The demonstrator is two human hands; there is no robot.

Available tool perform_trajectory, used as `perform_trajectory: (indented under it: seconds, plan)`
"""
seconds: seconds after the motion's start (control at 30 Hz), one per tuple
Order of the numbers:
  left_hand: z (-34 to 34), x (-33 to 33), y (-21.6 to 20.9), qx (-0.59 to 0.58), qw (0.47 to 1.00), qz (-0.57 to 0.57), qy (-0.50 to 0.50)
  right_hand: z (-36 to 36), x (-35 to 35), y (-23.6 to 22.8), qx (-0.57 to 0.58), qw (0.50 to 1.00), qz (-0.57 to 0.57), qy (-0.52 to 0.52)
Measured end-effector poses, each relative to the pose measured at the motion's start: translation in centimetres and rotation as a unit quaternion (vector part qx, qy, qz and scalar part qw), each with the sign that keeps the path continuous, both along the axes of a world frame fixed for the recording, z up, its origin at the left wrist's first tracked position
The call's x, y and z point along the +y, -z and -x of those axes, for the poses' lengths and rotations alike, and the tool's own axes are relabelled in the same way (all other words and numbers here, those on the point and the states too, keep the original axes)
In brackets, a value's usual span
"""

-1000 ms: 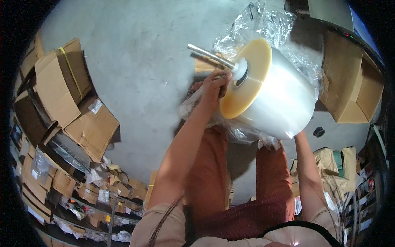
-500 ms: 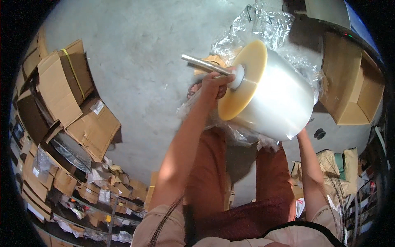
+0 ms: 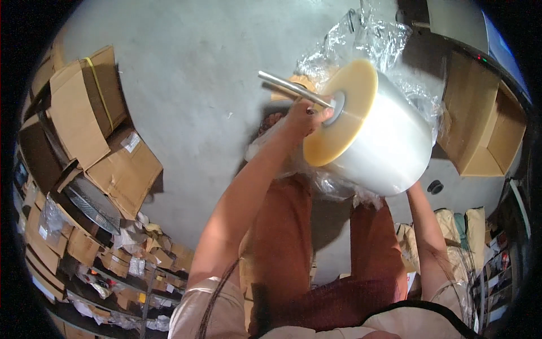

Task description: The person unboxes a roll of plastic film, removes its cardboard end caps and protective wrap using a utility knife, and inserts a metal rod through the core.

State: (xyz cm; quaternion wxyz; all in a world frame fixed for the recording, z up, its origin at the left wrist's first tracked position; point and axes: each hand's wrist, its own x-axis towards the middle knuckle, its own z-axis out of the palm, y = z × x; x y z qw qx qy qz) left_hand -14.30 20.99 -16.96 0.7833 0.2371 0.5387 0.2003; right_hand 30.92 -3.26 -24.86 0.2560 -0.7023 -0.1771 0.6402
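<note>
A big roll of clear plastic film (image 3: 389, 135) with a yellowish end face is tilted in front of my legs. A metal rod (image 3: 291, 86) sticks out of the whitish core (image 3: 339, 107) toward the upper left. My left hand (image 3: 307, 117) is closed around the rod's inner end, its fingertips against the core. My right forearm (image 3: 426, 226) reaches up to the roll's lower right edge; the hand itself is hidden behind the roll. Crumpled clear plastic wrap (image 3: 361, 39) lies behind and under the roll.
An open cardboard box (image 3: 480, 130) stands at the right, with a small black ring-shaped part (image 3: 435, 187) on the floor nearby. Folded cardboard boxes (image 3: 84, 107) lean at the left. Shelves of cartons and bags (image 3: 121, 265) line the lower left.
My left hand, the rod and the roll have shifted slightly right. The whitish core piece, which jutted out before, now looks closer to the roll's end face.
</note>
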Motion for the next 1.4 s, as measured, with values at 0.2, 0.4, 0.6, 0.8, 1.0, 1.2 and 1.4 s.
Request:
perform_trajectory:
  seconds: [0.2, 0.4, 0.6, 0.8, 1.0, 1.2, 1.4]
  plan:
    - [-0.4, 0.3, -1.8, 0.012, 0.991, -0.036, 0.125, -0.2, 0.7, -3.9, -0.090, 0.979, -0.040, -0.178]
    - [9.3, -0.3, -0.6, 0.028, 0.994, 0.011, -0.100, 2.4, 10.3, -14.3, -0.380, 0.791, 0.020, -0.479]
    - [11.0, 4.7, -5.1, 0.089, 0.984, 0.033, -0.150, 9.3, 22.3, -21.7, -0.317, 0.932, -0.173, -0.017]
    - [11.6, 5.9, -4.9, 0.027, 0.995, 0.018, -0.090, 23.0, 29.2, -20.4, -0.333, 0.865, -0.280, -0.251]
    - [12.3, 7.3, -4.4, 0.056, 0.996, -0.005, -0.072, 22.7, 32.6, -17.1, -0.381, 0.874, -0.184, -0.240]
    - [13.2, 8.9, -3.8, 0.061, 0.998, 0.014, -0.027, 23.2, 31.9, -17.3, -0.394, 0.860, -0.200, -0.257]
    - [12.0, 7.9, -4.4, 0.087, 0.994, -0.024, -0.055, 22.6, 32.0, -17.2, -0.386, 0.848, -0.235, -0.279]
